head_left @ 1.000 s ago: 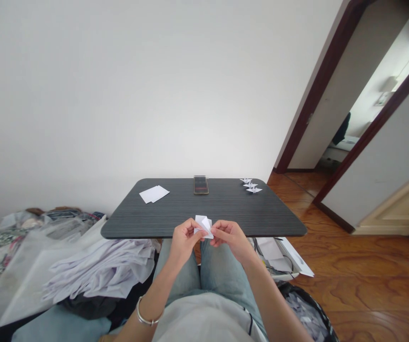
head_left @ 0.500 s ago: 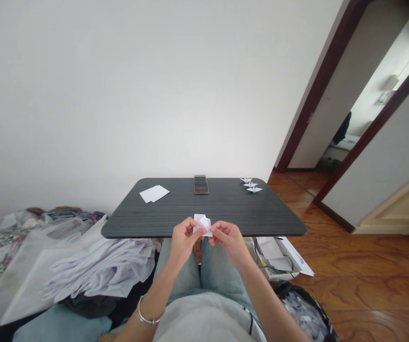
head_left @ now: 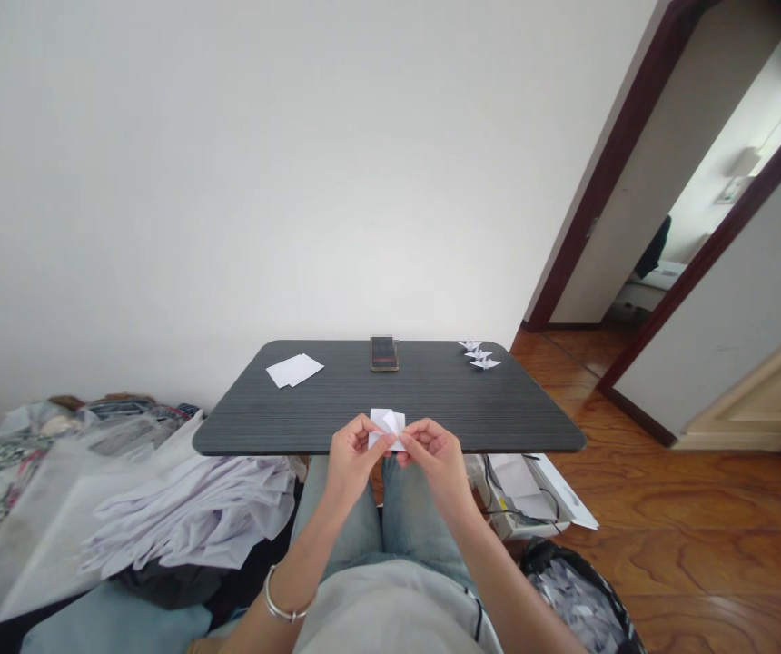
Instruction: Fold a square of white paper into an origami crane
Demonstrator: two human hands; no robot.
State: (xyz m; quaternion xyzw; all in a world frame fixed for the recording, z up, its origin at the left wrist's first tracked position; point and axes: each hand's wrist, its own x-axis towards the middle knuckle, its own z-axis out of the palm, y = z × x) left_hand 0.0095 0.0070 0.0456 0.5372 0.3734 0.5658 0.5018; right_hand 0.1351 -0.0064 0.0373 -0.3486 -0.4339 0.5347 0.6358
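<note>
dark wood-grain table (head_left: 472, 400) out front, white wall (head_left: 227, 182) behind, phone (head_left: 383, 353) at far edge, loose white paper sheets (head_left: 294, 370) to its left & small paper cranes (head_left: 479, 354) to its right. you've got a small folded white paper (head_left: 386, 427) between your hands, seen against the table's near edge. left hand (head_left: 353, 463): fingertips (head_left: 365, 429) pinch its left side, narrow grip. right hand (head_left: 439, 463): fingertips (head_left: 412, 434) pinch its right side, also narrow. hands nearly touching. jeans (head_left: 408, 518) below them, silver bangle (head_left: 281, 604) on left wrist. clothes pile (head_left: 192, 518) on left, wood floor (head_left: 690, 509) on right.
</note>
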